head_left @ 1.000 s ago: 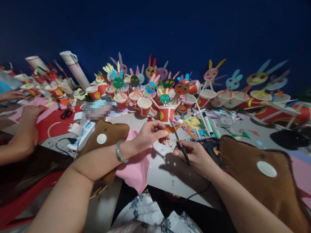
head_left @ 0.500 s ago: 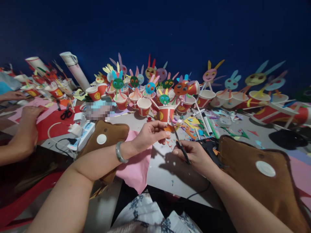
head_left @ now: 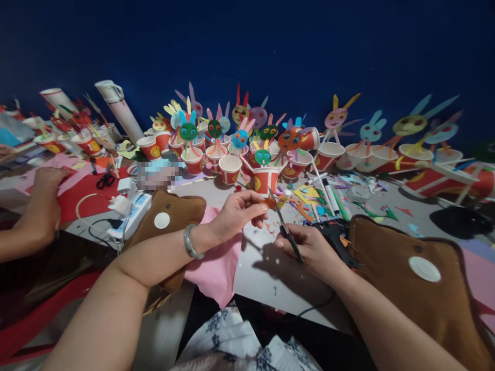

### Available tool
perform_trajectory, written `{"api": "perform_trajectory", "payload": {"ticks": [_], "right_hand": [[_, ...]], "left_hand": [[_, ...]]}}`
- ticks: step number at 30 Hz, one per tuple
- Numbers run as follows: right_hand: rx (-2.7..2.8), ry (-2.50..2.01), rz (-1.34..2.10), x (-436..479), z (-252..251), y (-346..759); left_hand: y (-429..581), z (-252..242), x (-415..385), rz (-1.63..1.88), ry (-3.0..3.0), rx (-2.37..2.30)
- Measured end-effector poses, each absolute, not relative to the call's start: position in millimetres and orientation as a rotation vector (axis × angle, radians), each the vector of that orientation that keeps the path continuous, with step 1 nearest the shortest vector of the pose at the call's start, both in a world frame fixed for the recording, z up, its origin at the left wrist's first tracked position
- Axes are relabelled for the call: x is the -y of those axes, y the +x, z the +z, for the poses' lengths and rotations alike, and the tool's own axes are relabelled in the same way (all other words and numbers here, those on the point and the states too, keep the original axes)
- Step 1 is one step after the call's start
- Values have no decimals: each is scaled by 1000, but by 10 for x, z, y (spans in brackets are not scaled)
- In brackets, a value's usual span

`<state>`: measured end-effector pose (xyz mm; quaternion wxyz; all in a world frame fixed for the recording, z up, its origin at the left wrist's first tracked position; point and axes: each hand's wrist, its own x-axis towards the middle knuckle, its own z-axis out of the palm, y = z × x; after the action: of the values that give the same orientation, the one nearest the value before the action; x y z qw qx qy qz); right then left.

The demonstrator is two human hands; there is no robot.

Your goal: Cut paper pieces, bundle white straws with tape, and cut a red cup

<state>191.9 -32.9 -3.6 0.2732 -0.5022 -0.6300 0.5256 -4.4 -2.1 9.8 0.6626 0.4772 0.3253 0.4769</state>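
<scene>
Between the thumb and fingers of my left hand (head_left: 243,212) is a small piece of orange paper (head_left: 267,203), partly hidden by the fingertips. My right hand (head_left: 309,246) is closed around the handles of black-handled scissors (head_left: 286,232), their blades pointing up and away beside the paper. Whether the blades touch the paper I cannot tell. Just beyond my hands stands a red paper cup (head_left: 266,181) with a green rabbit face (head_left: 262,156) on it. Pink paper (head_left: 218,270) lies under my left forearm.
Rows of paper cups with rabbit figures (head_left: 335,119) line the back. Paper scraps (head_left: 307,195), markers (head_left: 328,196) and a black glue gun (head_left: 334,232) lie at right. Brown pouches (head_left: 386,257) flank my arms. Another person's hand (head_left: 48,180) rests on paper at left, near a power strip (head_left: 133,219).
My left hand has turned slightly, and less of the orange paper shows past its fingertips. The scissors have hardly moved. The other person's farther hand at the left edge has drawn back.
</scene>
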Motion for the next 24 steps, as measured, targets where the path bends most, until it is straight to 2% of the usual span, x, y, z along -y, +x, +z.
{"api": "perform_trajectory", "payload": {"ticks": [24], "right_hand": [[1760, -1337, 1371, 343, 3, 1908]], "left_hand": [[-63, 150, 18, 1069, 1132, -786]]}}
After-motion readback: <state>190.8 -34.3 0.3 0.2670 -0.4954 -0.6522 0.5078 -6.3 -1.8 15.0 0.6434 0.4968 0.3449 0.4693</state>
